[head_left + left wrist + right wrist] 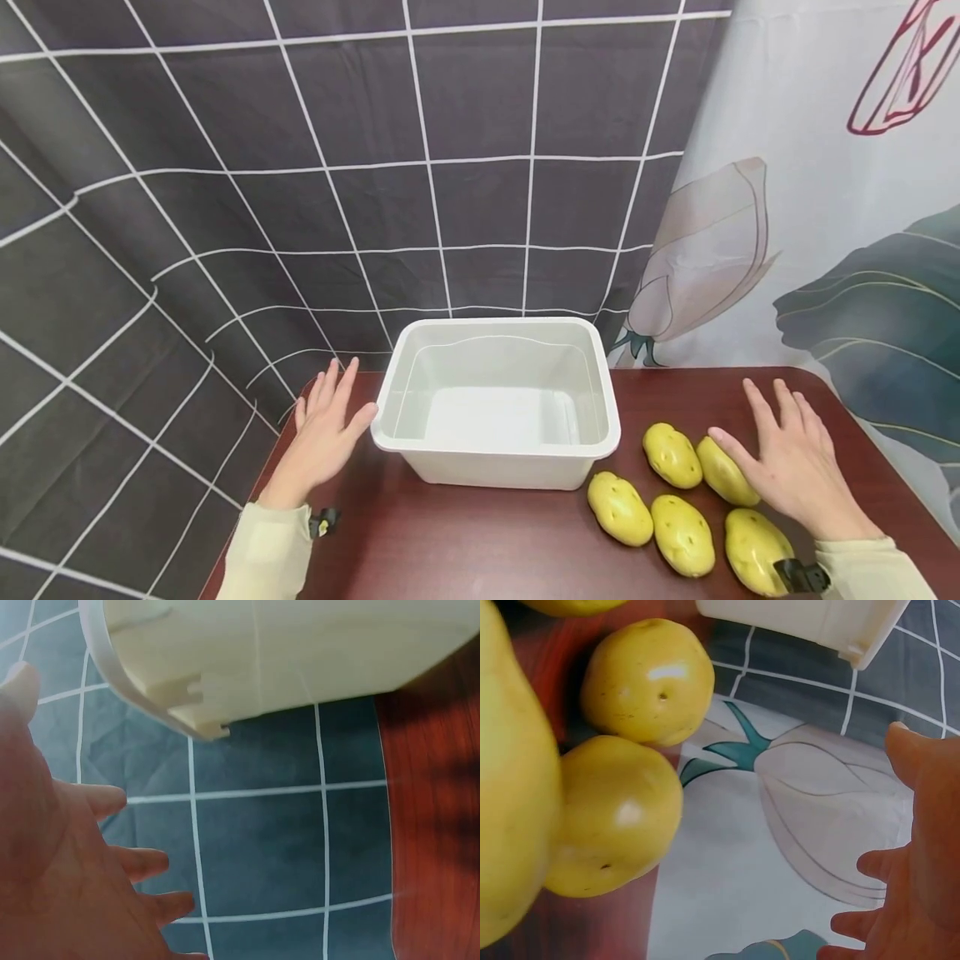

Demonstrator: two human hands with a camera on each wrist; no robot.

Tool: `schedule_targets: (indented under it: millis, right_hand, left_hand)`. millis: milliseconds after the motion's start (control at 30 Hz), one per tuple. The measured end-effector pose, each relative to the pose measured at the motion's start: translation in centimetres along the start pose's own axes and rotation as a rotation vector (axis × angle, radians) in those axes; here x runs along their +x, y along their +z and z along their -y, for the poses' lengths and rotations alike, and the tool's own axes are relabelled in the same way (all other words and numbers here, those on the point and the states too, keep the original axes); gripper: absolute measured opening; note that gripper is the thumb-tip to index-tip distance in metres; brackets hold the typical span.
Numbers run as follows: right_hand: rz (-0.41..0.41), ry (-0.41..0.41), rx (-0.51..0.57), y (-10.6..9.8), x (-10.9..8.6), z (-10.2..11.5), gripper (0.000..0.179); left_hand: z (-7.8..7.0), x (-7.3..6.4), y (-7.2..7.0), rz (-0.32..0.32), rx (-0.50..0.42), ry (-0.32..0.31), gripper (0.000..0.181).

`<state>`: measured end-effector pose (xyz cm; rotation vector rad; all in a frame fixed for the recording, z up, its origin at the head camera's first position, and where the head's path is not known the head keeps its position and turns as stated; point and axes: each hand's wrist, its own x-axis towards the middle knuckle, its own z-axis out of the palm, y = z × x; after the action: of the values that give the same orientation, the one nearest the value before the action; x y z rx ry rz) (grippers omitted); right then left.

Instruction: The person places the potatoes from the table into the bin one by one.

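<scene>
Yellow potatoes (683, 536), five, one white tub (495, 470), two outspread hands (321, 435)

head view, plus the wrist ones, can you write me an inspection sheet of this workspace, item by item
Surface: reddish-brown tabletop
Job's things: pale tub, upright; five yellow potatoes, grouped on the tabletop toward the tub's right
Clutter: nothing seen
Left hand: open, beside the tub, holding nothing
Right hand: open, near the potatoes, holding nothing
Cables: nothing seen
Surroundings: dark grid-patterned cloth; pale floral cloth at right
</scene>
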<state>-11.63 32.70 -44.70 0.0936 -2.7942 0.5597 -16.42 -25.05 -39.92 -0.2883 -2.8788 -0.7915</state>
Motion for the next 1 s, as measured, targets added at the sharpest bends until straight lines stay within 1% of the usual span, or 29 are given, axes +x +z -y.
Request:
schedule_targets:
  millis: [267,467,733,1000]
  right_hand:
    - [0.029,0.028,-0.008,-0.2,-0.5,-0.5,0.089]
    - [0.026,0.021,-0.017,-0.3,-0.5,-0.6,0.089]
    - [0.037,0.022,-0.004,-0.1,-0.5,-0.9,0.088]
    - [0.088,0.022,0.020,0.0,-0.1,-1.3,0.089]
  left_hand:
    - [-1.3,1.2,0.6,0.018,-0.013,0.012,0.075]
    - [-1.7,1.7,1.4,0.031,-0.020,0.014,0.077]
    - [-2.7,2.6,2.6,0.068,-0.018,0.055,0.083]
    - [-3.2,2.7,2.7,0.094,-0.027,0.068,0.089]
